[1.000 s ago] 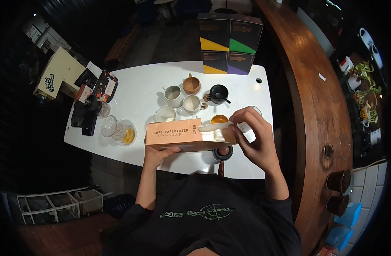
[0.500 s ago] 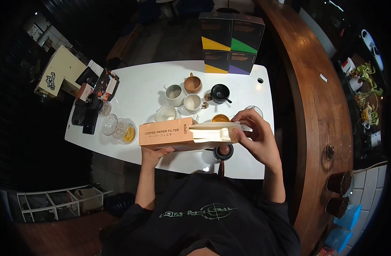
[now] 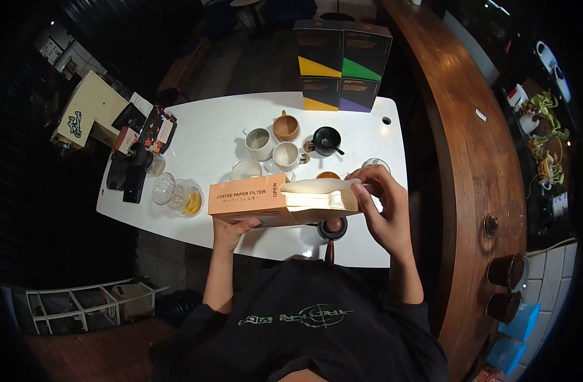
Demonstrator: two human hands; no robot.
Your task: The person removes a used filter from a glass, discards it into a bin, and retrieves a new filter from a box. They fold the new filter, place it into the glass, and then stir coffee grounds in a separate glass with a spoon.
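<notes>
An orange box (image 3: 248,195) printed "COFFEE PAPER FILTER" is held level above the table's near side. My left hand (image 3: 231,233) is closed round its lower left part, thumb along the near side. White paper filters (image 3: 310,200) show in a stack through the open right part of the box. My right hand (image 3: 386,204) is at the box's right end, thumb and forefinger pinching the edge of the rearmost filter (image 3: 323,186), which stands up from the stack. Just past the box are several cups, among them a white cup (image 3: 286,154) and a brown cup (image 3: 286,127).
The white table (image 3: 202,127) holds a glass dripper and server (image 3: 183,196) at left, a black cup with a spoon (image 3: 326,140), and a portafilter (image 3: 333,228) near my body. Dark boxes (image 3: 342,63) stand at the back. A wooden counter (image 3: 457,159) runs along the right.
The rear filter has risen and fanned out from the stack between my right fingers. My right hand has shifted slightly, and the box stays in my left hand.
</notes>
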